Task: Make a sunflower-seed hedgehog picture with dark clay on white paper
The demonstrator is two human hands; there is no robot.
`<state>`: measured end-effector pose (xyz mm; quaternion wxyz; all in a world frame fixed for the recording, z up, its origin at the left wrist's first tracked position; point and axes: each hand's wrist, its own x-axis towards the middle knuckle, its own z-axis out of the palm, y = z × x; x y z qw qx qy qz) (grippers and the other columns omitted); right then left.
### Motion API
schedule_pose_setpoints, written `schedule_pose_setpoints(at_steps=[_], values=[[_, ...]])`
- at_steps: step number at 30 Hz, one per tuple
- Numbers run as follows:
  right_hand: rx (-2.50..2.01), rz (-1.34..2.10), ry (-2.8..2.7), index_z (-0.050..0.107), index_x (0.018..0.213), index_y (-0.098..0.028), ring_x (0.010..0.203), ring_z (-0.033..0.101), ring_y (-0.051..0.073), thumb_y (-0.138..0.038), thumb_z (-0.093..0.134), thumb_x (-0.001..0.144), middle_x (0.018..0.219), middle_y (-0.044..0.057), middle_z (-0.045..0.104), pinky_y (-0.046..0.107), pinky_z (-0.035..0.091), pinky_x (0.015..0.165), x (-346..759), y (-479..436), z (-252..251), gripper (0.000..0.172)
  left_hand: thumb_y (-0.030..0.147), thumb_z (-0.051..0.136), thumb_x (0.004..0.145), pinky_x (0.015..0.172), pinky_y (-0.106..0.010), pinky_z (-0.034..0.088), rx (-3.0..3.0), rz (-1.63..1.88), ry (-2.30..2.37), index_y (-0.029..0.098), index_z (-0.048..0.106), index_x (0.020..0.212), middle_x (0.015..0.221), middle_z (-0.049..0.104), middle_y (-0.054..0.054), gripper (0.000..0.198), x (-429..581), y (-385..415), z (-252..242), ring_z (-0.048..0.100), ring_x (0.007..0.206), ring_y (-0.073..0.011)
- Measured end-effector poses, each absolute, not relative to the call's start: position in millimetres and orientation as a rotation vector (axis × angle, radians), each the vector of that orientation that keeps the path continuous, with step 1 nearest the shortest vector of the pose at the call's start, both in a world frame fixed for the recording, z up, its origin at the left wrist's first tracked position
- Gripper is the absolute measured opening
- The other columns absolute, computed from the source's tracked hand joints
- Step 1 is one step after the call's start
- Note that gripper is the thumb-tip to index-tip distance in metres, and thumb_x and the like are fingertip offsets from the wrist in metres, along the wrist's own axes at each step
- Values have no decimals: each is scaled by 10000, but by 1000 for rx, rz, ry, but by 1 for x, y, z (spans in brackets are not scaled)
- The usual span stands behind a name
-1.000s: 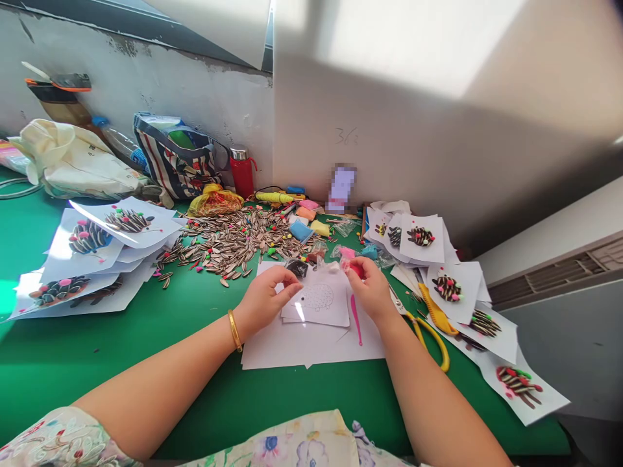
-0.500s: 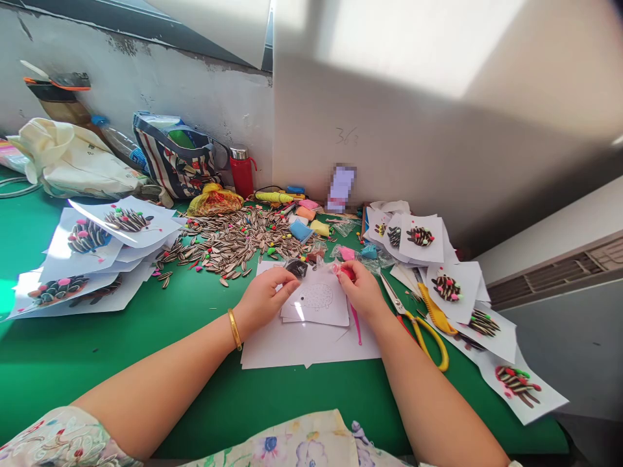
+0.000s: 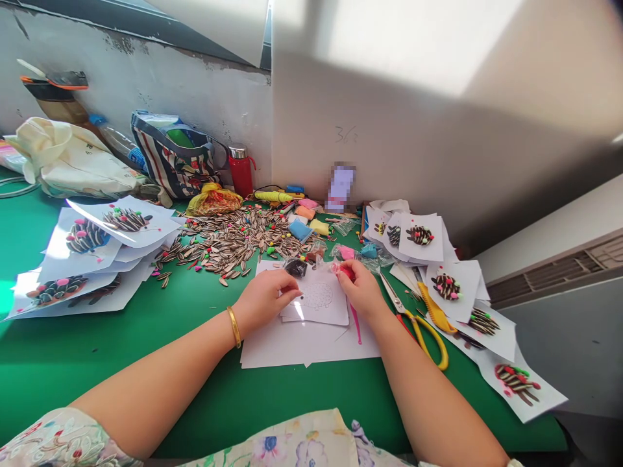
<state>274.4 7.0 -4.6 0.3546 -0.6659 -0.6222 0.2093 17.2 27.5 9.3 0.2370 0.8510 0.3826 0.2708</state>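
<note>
On the green table lies a small white sheet point(image 3: 316, 314) with a dotted outline drawing of a hedgehog-like animal and a black dot. My left hand point(image 3: 265, 298) is at the sheet's left edge, its thumb and forefinger pinched together close to the black dot; what they hold, if anything, is too small to make out. My right hand point(image 3: 364, 292) grips a clear plastic bag of red clay point(image 3: 348, 274) at the sheet's upper right. Between the hands, just above the drawing, sits a bag of black clay point(image 3: 296, 268). A pink modelling tool point(image 3: 356, 324) lies under my right wrist.
Yellow-handled scissors point(image 3: 428, 340) lie right of my right forearm. Sunflower seeds point(image 3: 233, 237) spread behind my left hand, beside coloured clay packets point(image 3: 300, 230). Finished seed-covered sheets point(image 3: 124, 220) are stacked left, others point(image 3: 448, 285) right. A red flask point(image 3: 241, 172) stands by the wall.
My left hand's fingers have drawn slightly down and away from the black clay bag, uncovering more of it. My right hand stays in place with the red clay bag.
</note>
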Motion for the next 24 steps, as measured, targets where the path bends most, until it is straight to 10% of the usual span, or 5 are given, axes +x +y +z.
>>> schedule_pose_setpoints(at_steps=[6,24], values=[[-1718,546,-1606,617,1000,-245,821,603,211,-396,521,868,934,19,684,330,448,734,273,7,-4,222,392,410,985,617,-289,363,2486,662,1078,195,530,651,664,551,-14,405,16,29,10,508,667,-168],[-1723,559,-1610,622,1002,-246,759,589,203,-424,518,873,877,13,677,329,439,710,272,5,-1,243,244,521,900,696,-300,404,2566,574,1063,189,623,770,788,612,-38,175,16,28,11,560,767,-187]])
